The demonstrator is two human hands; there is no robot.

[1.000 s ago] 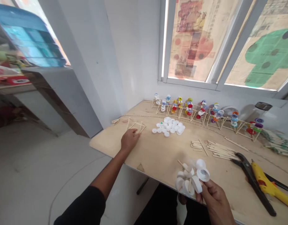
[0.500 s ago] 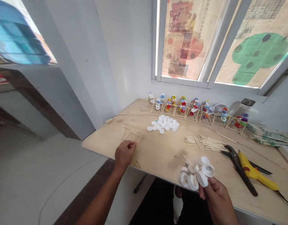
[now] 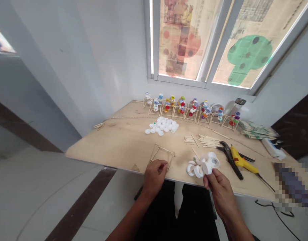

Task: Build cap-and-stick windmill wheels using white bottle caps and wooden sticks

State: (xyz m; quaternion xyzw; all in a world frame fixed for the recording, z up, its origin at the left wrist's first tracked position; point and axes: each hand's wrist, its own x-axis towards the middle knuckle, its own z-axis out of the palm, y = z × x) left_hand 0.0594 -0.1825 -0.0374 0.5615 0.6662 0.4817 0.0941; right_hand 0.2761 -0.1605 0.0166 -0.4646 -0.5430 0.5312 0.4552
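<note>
My left hand (image 3: 156, 174) is closed on the near side of a small frame of wooden sticks (image 3: 166, 149), low over the table's front edge. To its right, my right hand (image 3: 218, 183) pinches a cluster of white bottle caps (image 3: 198, 170) joined with thin sticks; one stick (image 3: 195, 153) pokes out at the upper left. The fingertips hide where the cluster is gripped. Beyond the hands lies a pile of loose white bottle caps (image 3: 164, 125).
Stick frames with coloured caps (image 3: 182, 106) line the wall side of the wooden table (image 3: 113, 140). Loose sticks (image 3: 209, 141), black-handled cutters (image 3: 231, 160) and a yellow glue gun (image 3: 241, 161) lie at right. A power strip (image 3: 273, 149) and a pixelated patch are farther right.
My left hand has brought the stick frame rightward, nearer the cap cluster. The right hand still holds the cluster. The whole view has turned toward the right.
</note>
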